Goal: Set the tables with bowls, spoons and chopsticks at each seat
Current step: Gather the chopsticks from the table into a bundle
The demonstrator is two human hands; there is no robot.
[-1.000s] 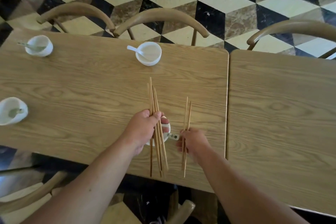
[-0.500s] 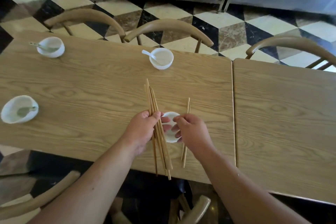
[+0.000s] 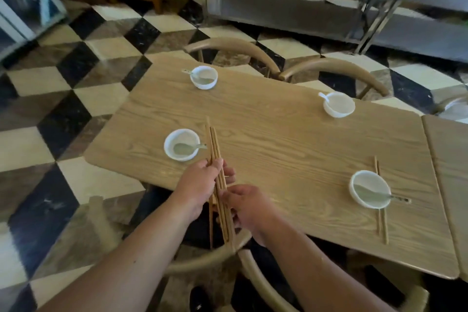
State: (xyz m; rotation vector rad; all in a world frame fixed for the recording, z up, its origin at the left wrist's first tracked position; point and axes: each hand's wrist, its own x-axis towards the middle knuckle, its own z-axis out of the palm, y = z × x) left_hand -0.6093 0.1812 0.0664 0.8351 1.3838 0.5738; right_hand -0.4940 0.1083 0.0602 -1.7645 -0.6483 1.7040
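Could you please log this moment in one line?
left hand: holds chopsticks | right hand: pinches chopsticks | pair: laid by near-right bowl

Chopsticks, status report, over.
Left grip holds chopstick bundle, right grip pinching it. One pair laid by near-right bowl. Three bowls lack chopsticks.

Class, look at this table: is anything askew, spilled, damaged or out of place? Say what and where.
Nothing spilled or broken. Only the near right bowl has chopsticks, partly hidden by its right rim; the other three bowls lack them. The left hand grips the spare bundle.
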